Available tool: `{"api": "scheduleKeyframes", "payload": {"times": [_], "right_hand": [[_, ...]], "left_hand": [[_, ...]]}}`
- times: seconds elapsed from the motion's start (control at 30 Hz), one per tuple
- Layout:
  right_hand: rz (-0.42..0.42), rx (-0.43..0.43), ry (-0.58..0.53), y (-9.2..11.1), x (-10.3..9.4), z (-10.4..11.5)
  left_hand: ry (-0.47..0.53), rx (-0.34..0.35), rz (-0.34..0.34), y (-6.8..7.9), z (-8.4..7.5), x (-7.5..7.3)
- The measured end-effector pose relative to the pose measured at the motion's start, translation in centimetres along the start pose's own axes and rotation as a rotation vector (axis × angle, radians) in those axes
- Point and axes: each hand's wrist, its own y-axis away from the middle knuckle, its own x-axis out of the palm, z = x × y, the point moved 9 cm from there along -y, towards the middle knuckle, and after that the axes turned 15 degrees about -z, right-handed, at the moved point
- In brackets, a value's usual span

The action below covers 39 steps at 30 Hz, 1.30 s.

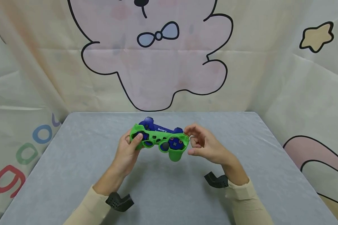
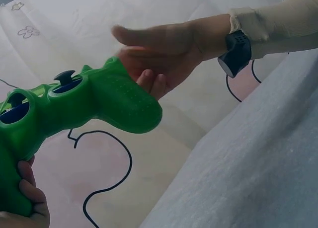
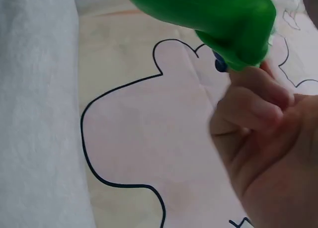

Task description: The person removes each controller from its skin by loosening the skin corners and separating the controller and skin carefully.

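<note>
A blue game controller marked SONY sits partly inside a green silicone cover; its blue upper edge shows above the cover. My left hand grips the left handle through the cover, thumb on the front face. At the opposite end, the curled fingers of my right hand hold the cover's upper right corner, which looks pulled out there. The right thumb stands apart from the cover. In the right wrist view the cover hides that hand's foremost fingertips. A dark thumbstick pokes through a hole in the left wrist view.
A grey cloth-covered table lies below both hands. Behind it hangs a cream curtain with cartoon drawings, and more printed cloth is at both sides. Each wrist carries a black camera mount.
</note>
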Motion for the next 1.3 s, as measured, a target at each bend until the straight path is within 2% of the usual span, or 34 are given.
{"api": "scheduleKeyframes", "payload": {"times": [0.1,0.23,0.37,0.6,0.7,0.8,0.87,0.93,1.03,1.1,1.2,1.3], "right_hand": [[0.02,0.038,0.07,0.2,0.1,0.0],[-0.018,0.008,0.167,0.1,0.1,0.2],[-0.076,-0.024,0.165,0.0,0.1,0.4],[-0.174,-0.198,0.184,0.0,0.6,2.1],[-0.231,-0.286,0.198,0.0,1.0,2.8],[-0.275,-0.323,0.241,0.0,1.3,2.9],[-0.297,-0.313,0.265,-0.1,1.3,2.6],[-0.298,-0.268,0.264,-0.1,1.1,2.0],[-0.288,-0.179,0.167,-0.2,0.4,1.4],[-0.272,-0.139,0.107,-0.3,0.2,1.0],[-0.256,-0.111,0.066,-0.5,0.4,0.6],[-0.25,-0.098,0.124,-0.7,1.0,-0.1]], "left_hand": [[-0.006,0.021,-0.004,0.1,-0.3,-0.1],[-0.014,0.033,0.029,0.2,-0.4,0.2],[-0.018,0.039,0.031,0.2,-0.5,0.2],[0.029,0.051,0.004,0.0,-0.8,-0.1],[0.056,0.059,-0.033,-0.2,-1.0,-0.4],[0.08,0.067,-0.074,-0.2,-1.4,-0.8],[0.087,0.07,-0.073,-0.1,-1.6,-0.9],[0.076,0.071,-0.04,0.0,-1.8,-0.7],[0.046,0.085,0.045,0.1,-1.8,-0.2],[0.027,0.092,0.077,0.2,-1.7,0.0],[0.029,0.075,0.056,0.1,-1.4,-0.2],[0.055,0.029,-0.013,-0.3,-0.9,-0.9]]}}
